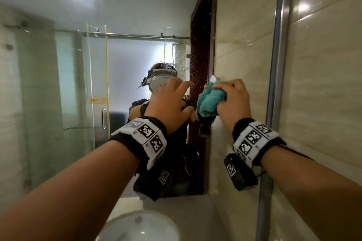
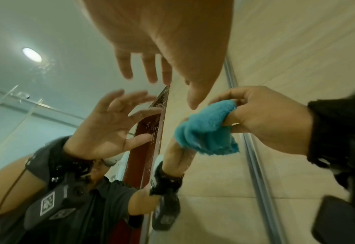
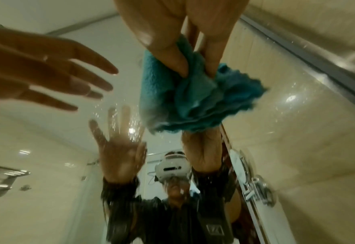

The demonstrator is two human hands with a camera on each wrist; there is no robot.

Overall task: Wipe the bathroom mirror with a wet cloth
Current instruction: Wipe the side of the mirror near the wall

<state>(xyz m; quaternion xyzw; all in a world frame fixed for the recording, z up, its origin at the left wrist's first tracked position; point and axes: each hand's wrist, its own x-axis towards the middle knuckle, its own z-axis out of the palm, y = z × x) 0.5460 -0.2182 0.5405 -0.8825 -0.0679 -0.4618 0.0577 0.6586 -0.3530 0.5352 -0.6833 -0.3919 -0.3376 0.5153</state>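
Observation:
The bathroom mirror (image 1: 117,64) fills the wall ahead and carries water droplets near its right edge. My right hand (image 1: 233,100) grips a bunched teal cloth (image 1: 210,101) against the glass at that right edge. In the right wrist view, thumb and fingers pinch the cloth (image 3: 193,99), which meets its own reflection. My left hand (image 1: 172,101) is raised beside it with fingers spread, holding nothing. In the left wrist view, the left hand's fingertips (image 2: 149,77) hover just short of the glass, with the cloth (image 2: 205,130) and right hand (image 2: 262,115) to their right.
A white basin (image 1: 141,227) sits in the counter below the mirror. Glossy beige wall tile (image 1: 323,84) lies to the right, crossed by a vertical metal strip (image 1: 278,64). The mirror reflects a glass shower door, a dark door frame and the person.

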